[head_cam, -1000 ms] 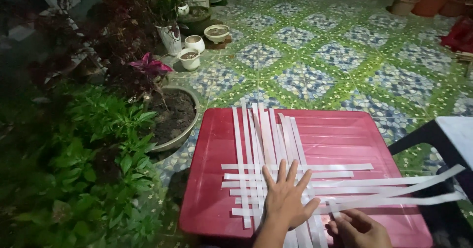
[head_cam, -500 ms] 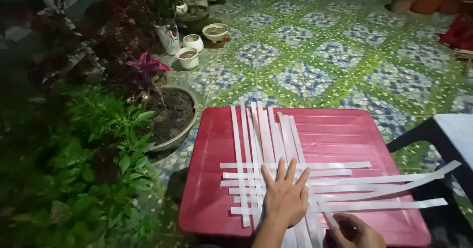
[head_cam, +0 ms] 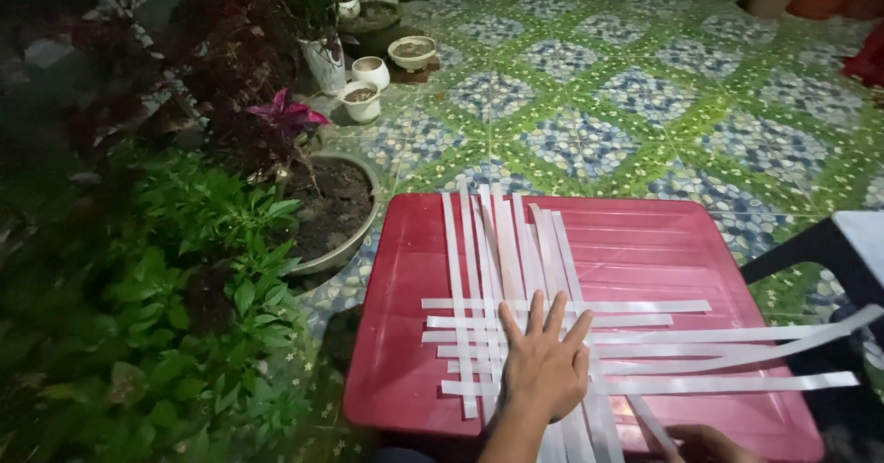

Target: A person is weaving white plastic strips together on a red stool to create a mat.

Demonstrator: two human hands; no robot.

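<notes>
While the left hand point(head_cam: 543, 362) lay spread flat, pinning the woven white strips point(head_cam: 516, 334) on the red table point(head_cam: 663, 251), the right hand point(head_cam: 704, 445) pinched a strip end at five o'clock, long axis running toward three.

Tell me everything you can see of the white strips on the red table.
The white strips are long, flat, narrow bands that look like plastic or ribbon. One set runs away from the person, bunched and slightly fanned; another set lies crosswise, interlaced with them into a loose weave. They lie flat on the red table. Several crosswise strips overhang its right edge. The left hand presses flat, fingers spread, on the woven patch. The right hand, at the picture's bottom edge, touches a loose strip end.
</notes>
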